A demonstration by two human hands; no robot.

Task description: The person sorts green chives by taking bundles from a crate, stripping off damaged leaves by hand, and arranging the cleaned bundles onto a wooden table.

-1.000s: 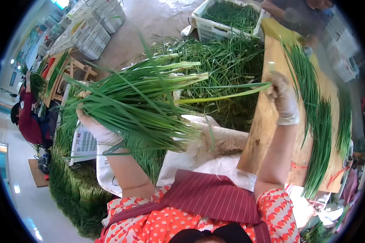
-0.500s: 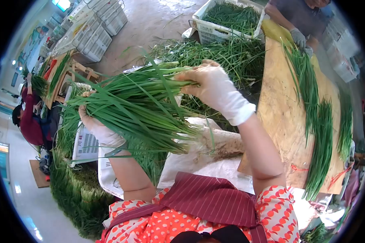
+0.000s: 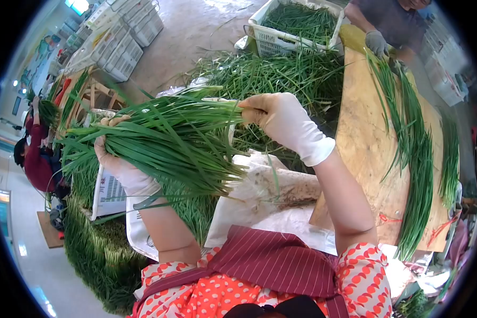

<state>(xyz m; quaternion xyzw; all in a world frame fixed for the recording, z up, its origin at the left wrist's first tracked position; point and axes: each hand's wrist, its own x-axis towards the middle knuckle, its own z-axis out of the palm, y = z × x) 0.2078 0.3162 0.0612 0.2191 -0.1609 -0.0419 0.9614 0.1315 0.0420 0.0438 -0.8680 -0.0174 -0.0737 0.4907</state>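
Observation:
A thick bunch of garlic chives (image 3: 169,143) lies across my gloved left hand (image 3: 124,161), leaves toward the left and pale stem ends toward the right. My left fingers and thumb are wrapped round the leafy part. At the bunch's upper right, my gloved right hand (image 3: 283,124) is closed in a pinch at the stem ends, thumb and forefinger pressed on some of the stalks. Below and behind the bunch are a white crate (image 3: 108,193) and more loose chives (image 3: 193,212). A soiled white sheet (image 3: 270,196) lies in front of me.
A wooden board (image 3: 371,153) to my right carries long chives (image 3: 416,180). Across it is a co-worker's gloved hand (image 3: 377,43). Loose leaves (image 3: 281,74) are heaped ahead, beneath a filled white crate (image 3: 289,42). Stacked crates (image 3: 122,47) stand far left, near another person (image 3: 40,161).
The bunch and my left hand have shifted slightly left. My right hand has turned a little and its fingertips sit at the upper stem ends. The co-worker's hand has moved left.

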